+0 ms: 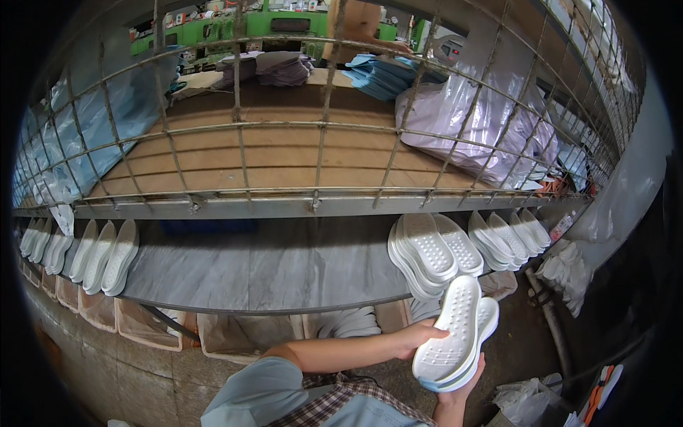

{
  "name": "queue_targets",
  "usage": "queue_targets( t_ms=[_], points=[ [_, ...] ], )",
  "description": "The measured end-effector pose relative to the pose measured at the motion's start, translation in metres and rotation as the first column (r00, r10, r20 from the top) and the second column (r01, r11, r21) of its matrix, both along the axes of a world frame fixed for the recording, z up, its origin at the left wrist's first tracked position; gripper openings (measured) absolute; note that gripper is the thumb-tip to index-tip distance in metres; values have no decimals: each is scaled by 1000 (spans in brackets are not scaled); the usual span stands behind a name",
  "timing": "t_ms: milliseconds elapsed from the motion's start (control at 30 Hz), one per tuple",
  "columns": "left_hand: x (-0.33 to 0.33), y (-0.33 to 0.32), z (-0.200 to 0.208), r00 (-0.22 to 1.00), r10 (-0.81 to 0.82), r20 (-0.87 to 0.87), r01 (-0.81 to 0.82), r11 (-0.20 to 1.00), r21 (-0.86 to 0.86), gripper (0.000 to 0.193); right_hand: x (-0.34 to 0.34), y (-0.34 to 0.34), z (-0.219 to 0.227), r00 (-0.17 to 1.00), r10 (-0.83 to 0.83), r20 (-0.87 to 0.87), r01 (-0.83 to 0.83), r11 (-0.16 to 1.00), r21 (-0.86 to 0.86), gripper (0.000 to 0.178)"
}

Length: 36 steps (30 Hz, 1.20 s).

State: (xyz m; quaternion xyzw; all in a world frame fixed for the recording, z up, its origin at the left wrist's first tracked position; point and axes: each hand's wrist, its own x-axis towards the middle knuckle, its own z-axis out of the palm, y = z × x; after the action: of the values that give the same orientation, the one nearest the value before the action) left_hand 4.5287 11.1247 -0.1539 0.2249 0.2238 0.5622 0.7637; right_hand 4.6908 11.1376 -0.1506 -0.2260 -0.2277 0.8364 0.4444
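Both of my hands hold a small stack of white shoe soles (452,331), tilted in front of me with their studded faces up. My left hand (414,338) grips the left edge, thumb lying over the top sole. My right hand (469,384) wraps the lower right side from beneath; most of its fingers are hidden. The stack's lower end shows a bluish tint. Just beyond its upper end, a larger pile of white soles (430,249) sits on the grey shelf (263,263).
More white soles stand in rows at the shelf's left (107,256) and right (509,238). A wire mesh (284,124) rises behind the shelf, with bagged pieces (484,135) beyond it. Lined bins (245,334) sit below. A pipe (548,320) slants at the right.
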Motion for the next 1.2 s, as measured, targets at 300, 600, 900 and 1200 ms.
queue_targets(
  t_ms=[300,600,900,1200],
  points=[
    [19,9,-55,978,-71,198,107,978,-176,38,14,7,-21,946,302,119,-247,908,-338,80],
    [22,8,-70,972,-20,233,91,950,-299,37,15,21,-24,880,407,243,-284,863,-417,78],
    [22,7,-49,985,-19,170,80,930,-360,37,15,26,-17,848,411,335,-280,884,-375,79],
    [25,2,-47,982,4,187,63,933,-354,36,18,25,-18,842,420,340,-290,882,-371,80]
  ],
)
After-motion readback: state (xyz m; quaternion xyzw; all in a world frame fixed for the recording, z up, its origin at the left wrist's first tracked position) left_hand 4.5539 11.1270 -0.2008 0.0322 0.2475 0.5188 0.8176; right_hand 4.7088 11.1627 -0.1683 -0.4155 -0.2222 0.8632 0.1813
